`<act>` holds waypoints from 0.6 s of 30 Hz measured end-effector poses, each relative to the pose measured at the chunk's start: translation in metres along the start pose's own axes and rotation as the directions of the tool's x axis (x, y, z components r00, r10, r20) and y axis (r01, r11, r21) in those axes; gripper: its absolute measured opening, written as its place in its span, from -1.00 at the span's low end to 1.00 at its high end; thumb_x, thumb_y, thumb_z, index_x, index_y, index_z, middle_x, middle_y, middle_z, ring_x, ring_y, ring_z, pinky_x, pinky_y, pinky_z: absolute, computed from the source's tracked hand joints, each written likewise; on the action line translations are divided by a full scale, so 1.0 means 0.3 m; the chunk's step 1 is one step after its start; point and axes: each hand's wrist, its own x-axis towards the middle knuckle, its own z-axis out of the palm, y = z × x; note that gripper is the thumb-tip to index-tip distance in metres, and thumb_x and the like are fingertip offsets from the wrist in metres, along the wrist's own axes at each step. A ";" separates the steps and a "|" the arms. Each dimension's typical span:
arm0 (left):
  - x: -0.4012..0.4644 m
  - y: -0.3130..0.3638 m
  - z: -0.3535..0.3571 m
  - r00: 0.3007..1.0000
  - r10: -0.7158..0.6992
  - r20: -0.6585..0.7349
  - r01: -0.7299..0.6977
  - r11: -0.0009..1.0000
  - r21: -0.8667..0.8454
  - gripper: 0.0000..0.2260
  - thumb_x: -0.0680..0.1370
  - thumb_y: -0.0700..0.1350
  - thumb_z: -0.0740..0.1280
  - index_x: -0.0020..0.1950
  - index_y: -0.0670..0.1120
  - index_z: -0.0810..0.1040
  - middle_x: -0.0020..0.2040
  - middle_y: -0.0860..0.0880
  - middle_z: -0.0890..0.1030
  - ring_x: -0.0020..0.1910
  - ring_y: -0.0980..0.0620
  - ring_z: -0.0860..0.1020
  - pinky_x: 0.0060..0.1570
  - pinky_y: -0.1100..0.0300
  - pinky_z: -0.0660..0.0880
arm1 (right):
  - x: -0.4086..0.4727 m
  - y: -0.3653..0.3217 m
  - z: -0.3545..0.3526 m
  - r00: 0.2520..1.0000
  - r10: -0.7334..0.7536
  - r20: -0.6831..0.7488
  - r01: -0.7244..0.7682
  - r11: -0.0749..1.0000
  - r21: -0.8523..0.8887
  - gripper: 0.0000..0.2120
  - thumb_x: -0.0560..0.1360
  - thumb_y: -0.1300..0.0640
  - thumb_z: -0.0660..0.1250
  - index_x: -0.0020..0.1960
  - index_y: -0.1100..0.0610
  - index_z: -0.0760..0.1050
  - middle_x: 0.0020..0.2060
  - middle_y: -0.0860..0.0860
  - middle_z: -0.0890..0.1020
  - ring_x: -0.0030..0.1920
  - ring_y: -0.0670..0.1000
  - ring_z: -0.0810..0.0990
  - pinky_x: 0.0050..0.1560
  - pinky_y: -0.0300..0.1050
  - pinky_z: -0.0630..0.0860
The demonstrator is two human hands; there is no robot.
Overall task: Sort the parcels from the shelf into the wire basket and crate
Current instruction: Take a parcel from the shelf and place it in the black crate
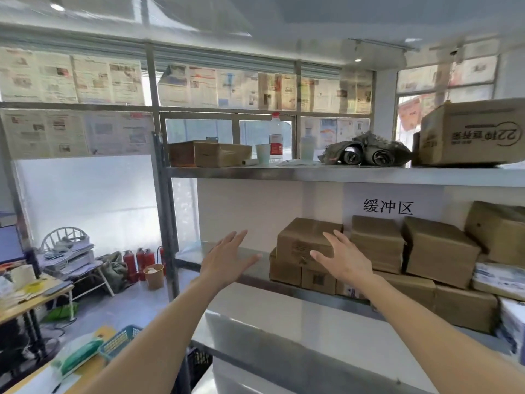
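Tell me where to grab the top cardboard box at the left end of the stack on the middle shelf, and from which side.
Take the top box by its two upright side faces, one palm on each, coming straight in from the front. It sits squarely atop lower boxes with free space to its left, where the open left hand is. The open right hand must probably slip into the narrow gap beside the neighbouring stack.

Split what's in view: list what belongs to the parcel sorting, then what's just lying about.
Job: brown parcels on the middle shelf; left hand and right hand, both open, reaching for them.

Lying about: water bottle, paper cup, rolled cloth, fire extinguishers.
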 end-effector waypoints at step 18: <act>0.554 0.045 0.418 0.947 0.213 0.240 -0.100 0.907 -0.409 -0.26 0.53 0.43 0.21 0.61 0.10 0.21 0.58 0.02 0.32 0.53 -0.05 0.32 0.48 -0.05 0.32 | 0.314 0.064 0.180 0.966 0.257 0.031 -0.257 0.939 0.229 -0.31 0.58 -0.34 0.19 0.62 -0.12 0.13 0.61 0.03 0.18 0.59 0.09 0.15 0.50 0.08 0.23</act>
